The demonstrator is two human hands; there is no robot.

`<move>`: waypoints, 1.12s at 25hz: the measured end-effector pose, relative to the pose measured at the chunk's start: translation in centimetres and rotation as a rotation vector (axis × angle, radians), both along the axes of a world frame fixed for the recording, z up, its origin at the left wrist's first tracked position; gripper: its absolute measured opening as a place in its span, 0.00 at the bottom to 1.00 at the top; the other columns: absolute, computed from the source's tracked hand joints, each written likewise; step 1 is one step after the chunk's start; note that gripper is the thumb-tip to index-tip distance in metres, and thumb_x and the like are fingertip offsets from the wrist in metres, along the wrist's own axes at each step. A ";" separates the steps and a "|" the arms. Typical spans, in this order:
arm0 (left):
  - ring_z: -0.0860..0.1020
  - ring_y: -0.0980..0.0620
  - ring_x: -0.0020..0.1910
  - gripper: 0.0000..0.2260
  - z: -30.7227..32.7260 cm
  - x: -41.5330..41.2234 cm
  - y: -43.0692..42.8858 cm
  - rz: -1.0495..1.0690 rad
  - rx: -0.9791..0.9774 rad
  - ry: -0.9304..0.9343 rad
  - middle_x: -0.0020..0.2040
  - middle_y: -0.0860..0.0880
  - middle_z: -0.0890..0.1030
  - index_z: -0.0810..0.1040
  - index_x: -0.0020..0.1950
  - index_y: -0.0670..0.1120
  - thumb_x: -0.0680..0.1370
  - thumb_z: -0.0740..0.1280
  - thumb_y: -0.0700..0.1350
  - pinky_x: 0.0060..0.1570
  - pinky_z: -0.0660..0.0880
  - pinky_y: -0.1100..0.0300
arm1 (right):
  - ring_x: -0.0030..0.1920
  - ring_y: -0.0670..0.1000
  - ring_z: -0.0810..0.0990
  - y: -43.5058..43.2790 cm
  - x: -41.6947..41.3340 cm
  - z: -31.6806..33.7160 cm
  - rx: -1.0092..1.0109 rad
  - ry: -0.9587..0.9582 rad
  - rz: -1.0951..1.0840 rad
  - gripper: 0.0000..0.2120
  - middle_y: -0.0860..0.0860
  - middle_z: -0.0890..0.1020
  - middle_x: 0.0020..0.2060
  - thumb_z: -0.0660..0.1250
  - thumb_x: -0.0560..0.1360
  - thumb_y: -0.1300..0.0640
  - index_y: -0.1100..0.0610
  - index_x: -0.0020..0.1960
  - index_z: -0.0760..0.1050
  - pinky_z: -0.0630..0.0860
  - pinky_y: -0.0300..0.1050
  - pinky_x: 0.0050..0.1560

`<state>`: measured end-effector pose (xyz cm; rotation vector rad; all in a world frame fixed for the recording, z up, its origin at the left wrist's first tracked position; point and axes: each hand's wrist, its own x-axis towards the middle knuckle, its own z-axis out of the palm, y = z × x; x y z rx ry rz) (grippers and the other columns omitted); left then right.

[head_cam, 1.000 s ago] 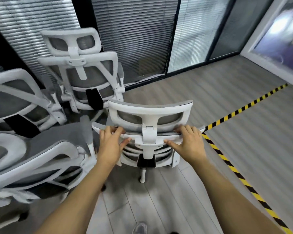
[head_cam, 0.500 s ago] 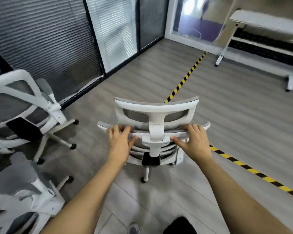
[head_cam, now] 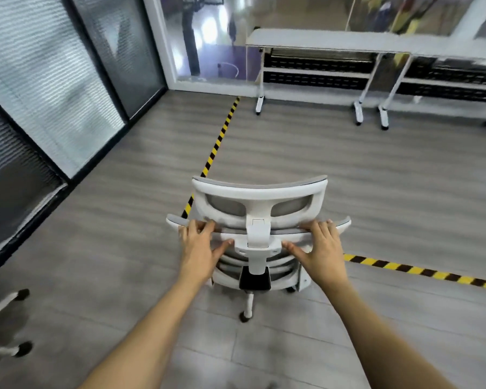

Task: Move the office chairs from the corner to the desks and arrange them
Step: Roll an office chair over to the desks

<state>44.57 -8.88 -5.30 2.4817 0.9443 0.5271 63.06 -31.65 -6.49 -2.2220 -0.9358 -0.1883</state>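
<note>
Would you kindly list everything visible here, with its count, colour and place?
office chair: one, white frame, grey mesh, centre
desks: two, white, far wall, upper right
hazard tape: two strips, yellow-black, on floor
chair base: one, white legs, black castors, lower left
blinds: grey, behind glass, left
floor: grey planks, throughout
left hand: one, grips office chair's backrest top, left side
right hand: one, grips backrest top, right side

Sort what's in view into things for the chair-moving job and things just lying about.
For the job: white office chair, gripped at its backrest by left hand and right hand; desks along the far wall; another chair's wheeled legs, lower left.
Just there: yellow-black floor tape; blinds.
</note>
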 end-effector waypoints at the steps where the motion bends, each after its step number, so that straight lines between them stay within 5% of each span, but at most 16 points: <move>1: 0.68 0.42 0.54 0.23 0.1 3.1 -1.1 -0.027 -0.007 -0.013 0.53 0.46 0.72 0.79 0.56 0.51 0.72 0.67 0.67 0.59 0.71 0.45 | 0.60 0.53 0.69 -1.5 2.2 0.3 0.008 -0.010 -0.036 0.24 0.51 0.79 0.49 0.77 0.69 0.40 0.56 0.54 0.77 0.67 0.61 0.71; 20: 0.68 0.46 0.58 0.16 0.6 61.0 -20.8 -0.603 -0.117 -0.104 0.53 0.49 0.72 0.77 0.54 0.57 0.71 0.73 0.62 0.58 0.74 0.47 | 0.65 0.52 0.74 -26.7 44.5 0.1 -0.061 -0.017 -0.618 0.24 0.47 0.79 0.56 0.68 0.74 0.35 0.52 0.58 0.75 0.51 0.52 0.80; 28: 0.67 0.49 0.57 0.20 0.5 83.7 -33.5 -0.772 -0.077 -0.129 0.54 0.50 0.72 0.77 0.56 0.55 0.71 0.71 0.65 0.60 0.71 0.48 | 0.76 0.48 0.63 -39.4 62.4 -0.4 -0.017 0.039 -0.811 0.25 0.46 0.75 0.64 0.66 0.75 0.34 0.49 0.63 0.73 0.51 0.66 0.77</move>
